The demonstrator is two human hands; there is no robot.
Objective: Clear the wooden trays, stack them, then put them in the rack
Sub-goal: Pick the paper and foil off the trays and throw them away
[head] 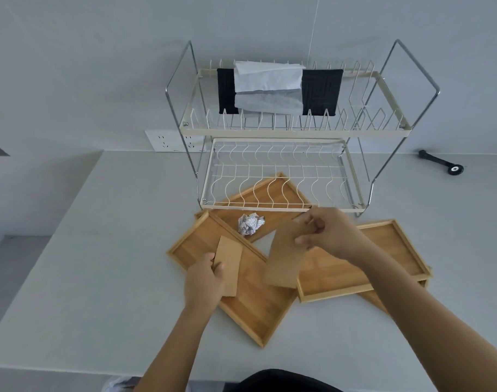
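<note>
Clearing was under way, nothing stacked yet! The left hand (205, 278) pinched a small cardboard piece (227, 264) over the front tray (258, 315), which lay slanted near the front edge of the bench (71, 250). The right hand (326, 233) gripped a larger brown sheet (284, 261) by its top edge, and the sheet hung between the front tray and the right tray (383, 250). Whether either piece touched a tray floor, I couldn't tell.

A crumpled paper ball (250, 223) sat in the back tray (270, 193), which was tucked partly under the lower shelf of the rack (281, 207). A 4th tray seemed to peek out beneath the right tray, though only its edge showed.

So by my reckoning, 2 scraps were in hand and 1 remained. The trays lay scattered and overlapping, so stacking was all to come. The rack's lower shelf stood bare, while its upper shelf carried a black cloth (322, 89) with white paper (267, 80) draped across.
</note>
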